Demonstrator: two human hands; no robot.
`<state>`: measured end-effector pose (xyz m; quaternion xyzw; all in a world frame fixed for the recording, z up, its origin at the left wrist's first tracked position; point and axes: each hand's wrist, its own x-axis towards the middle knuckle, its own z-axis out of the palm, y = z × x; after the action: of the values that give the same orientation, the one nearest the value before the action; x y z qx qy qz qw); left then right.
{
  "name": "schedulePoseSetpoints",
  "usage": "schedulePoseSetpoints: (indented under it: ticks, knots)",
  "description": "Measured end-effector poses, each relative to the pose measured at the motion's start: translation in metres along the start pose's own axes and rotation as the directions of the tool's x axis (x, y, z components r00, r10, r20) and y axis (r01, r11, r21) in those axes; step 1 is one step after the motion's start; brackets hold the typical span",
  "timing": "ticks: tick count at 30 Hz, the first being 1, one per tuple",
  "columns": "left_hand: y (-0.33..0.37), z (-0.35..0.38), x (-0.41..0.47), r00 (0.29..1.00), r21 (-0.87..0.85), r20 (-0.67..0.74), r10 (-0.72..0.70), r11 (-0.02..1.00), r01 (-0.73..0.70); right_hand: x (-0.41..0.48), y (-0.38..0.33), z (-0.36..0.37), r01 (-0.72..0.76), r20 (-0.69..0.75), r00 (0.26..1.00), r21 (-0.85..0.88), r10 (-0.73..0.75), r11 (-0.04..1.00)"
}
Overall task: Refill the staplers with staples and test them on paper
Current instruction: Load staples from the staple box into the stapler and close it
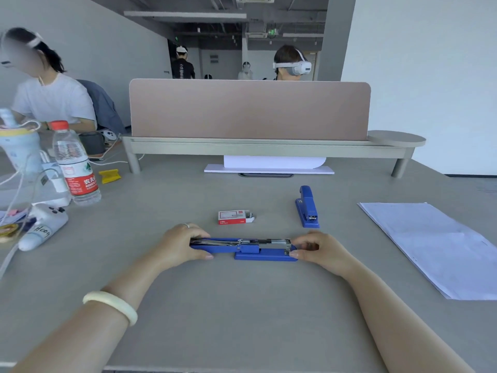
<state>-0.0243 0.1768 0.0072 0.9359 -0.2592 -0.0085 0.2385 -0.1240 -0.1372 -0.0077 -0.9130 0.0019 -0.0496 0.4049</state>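
On the grey worktop (pixel 242 305), a blue stapler swung open flat (pixel 243 249) lies between both hands: left hand (pixel 180 244) fingers grip its lid end, right hand (pixel 316 250) fingers pinch its base end, red staple box (pixel 234 217) just beyond

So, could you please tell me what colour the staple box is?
The staple box is red and white, seen in the head view.

2 blue staplers (pixel 243 249), red-white staple box (pixel 234 217), grey table (pixel 242 305).
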Motion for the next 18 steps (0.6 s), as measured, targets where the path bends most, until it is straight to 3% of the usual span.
schedulePoseSetpoints:
  ticks: [5,9,18]
  knots:
    - [-0.011,-0.001,0.000,1.000,-0.082,-0.012,0.000,0.997,-0.001,-0.002,-0.005,0.000,-0.015,0.004,1.000,0.011,0.015,1.000]
    - [-0.007,-0.008,0.000,0.999,-0.257,-0.035,-0.040,0.966,0.030,-0.004,-0.007,0.000,-0.023,0.002,1.000,0.029,0.023,0.999]
    - [0.013,-0.028,0.006,0.995,-0.401,-0.097,0.021,0.914,-0.059,-0.002,-0.006,0.000,-0.009,0.004,1.000,0.033,0.009,0.999]
